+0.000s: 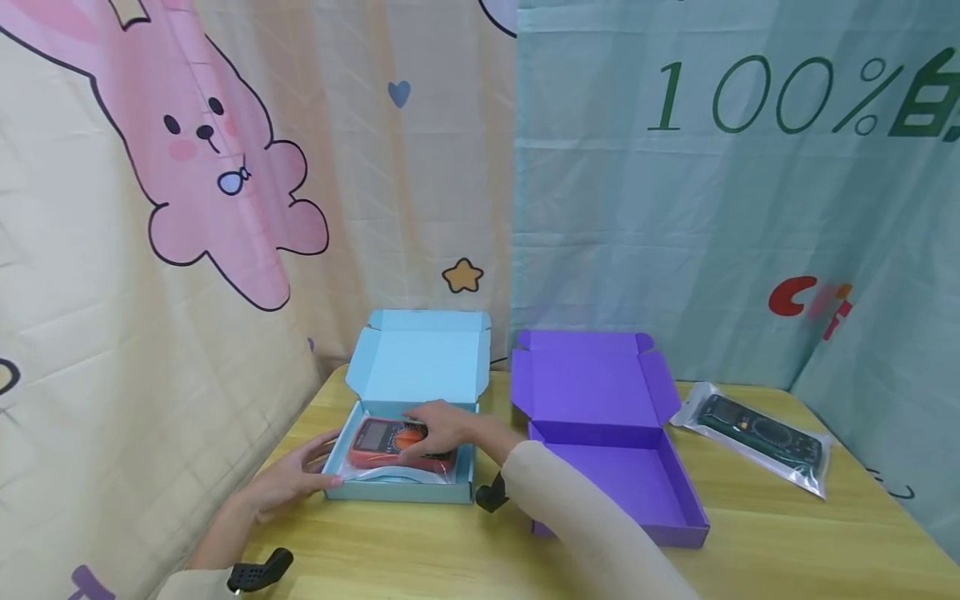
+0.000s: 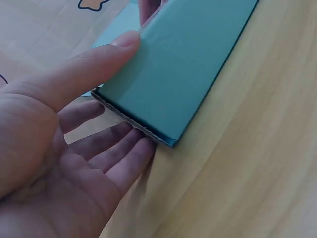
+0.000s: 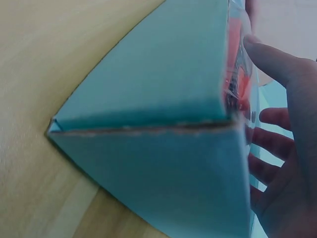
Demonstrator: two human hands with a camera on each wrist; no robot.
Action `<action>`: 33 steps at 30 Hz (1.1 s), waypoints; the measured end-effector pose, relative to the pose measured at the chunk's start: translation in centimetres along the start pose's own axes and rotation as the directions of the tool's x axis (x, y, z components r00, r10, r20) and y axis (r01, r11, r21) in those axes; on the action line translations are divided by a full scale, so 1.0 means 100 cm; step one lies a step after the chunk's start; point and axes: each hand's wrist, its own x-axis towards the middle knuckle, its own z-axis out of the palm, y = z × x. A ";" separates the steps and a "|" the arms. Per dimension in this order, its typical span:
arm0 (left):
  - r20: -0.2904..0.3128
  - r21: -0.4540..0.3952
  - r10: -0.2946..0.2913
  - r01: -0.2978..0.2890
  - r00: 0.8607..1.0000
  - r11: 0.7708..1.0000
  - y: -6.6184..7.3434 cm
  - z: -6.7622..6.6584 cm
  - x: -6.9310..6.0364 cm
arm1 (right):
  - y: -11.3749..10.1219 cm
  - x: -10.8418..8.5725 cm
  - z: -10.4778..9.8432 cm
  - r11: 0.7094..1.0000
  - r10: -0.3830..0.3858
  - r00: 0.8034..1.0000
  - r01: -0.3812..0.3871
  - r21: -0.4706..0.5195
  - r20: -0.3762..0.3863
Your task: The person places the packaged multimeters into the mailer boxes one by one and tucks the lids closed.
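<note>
A red multimeter (image 1: 373, 442) in a clear bag lies in the open light blue box (image 1: 401, 492). Over the multimeter's right part is the right hand (image 1: 442, 429), thumb and fingers spread across it; in the right wrist view this hand (image 3: 292, 144) reaches over the box wall (image 3: 148, 64) beside the bagged red multimeter (image 3: 237, 64). At the box's left front corner, the left hand (image 1: 288, 479) touches the wall. The left wrist view shows this hand (image 2: 74, 134) with its thumb on the box edge and its fingertips against the side of the box (image 2: 173, 64).
Right of the blue box stands an open purple box (image 1: 622, 483), its lid raised. A dark multimeter in a clear bag (image 1: 757, 433) lies on the wooden table (image 1: 772, 550) at the right. Printed curtains (image 1: 420, 183) hang behind.
</note>
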 end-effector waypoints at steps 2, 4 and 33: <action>0.001 0.014 0.007 -0.007 1.000 1.000 0.003 -0.002 -0.001 | 0.001 -0.001 -0.002 1.000 -0.017 1.000 0.017 0.006 -0.009; -0.005 0.031 0.017 -0.017 1.000 0.999 0.007 -0.005 -0.002 | 0.001 -0.003 -0.005 1.000 -0.028 0.999 0.028 0.013 -0.016; -0.242 0.264 0.118 -0.051 0.963 0.963 0.078 -0.018 0.037 | 0.036 -0.034 -0.068 0.995 0.019 0.967 0.006 0.100 -0.255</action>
